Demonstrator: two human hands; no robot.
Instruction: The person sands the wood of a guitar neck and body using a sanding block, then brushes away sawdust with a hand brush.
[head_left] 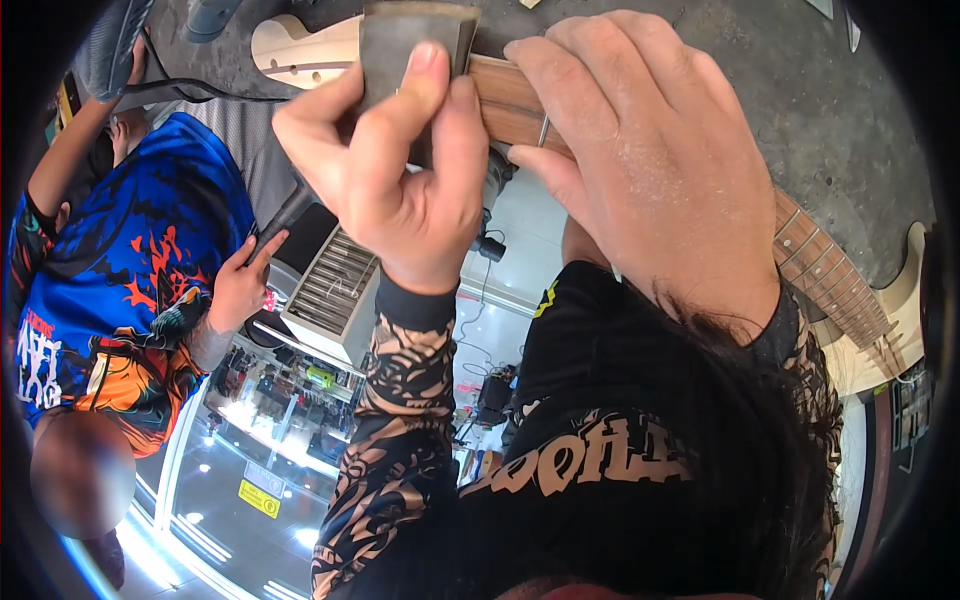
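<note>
My left hand (pixel 400 185) pinches a grey sheet (pixel 395 35), which looks like sandpaper, at the wooden guitar neck (pixel 505 105) near its pale headstock (pixel 300 50). My right hand (pixel 650 170) lies over the neck just right of the sheet, fingertips curled on its far edge and thumb on the near side. The fretboard reappears past my right wrist, running down to a pale guitar body (pixel 895 330). Part of the neck is hidden under my hand.
At left, another person in a blue patterned shirt (pixel 130 240) holds a dark tool (pixel 280 215). A slatted pale box (pixel 325 280) and glass display case (pixel 260 440) are in the lower left. Cables (pixel 215 92) cross near the grey concrete floor (pixel 800 60).
</note>
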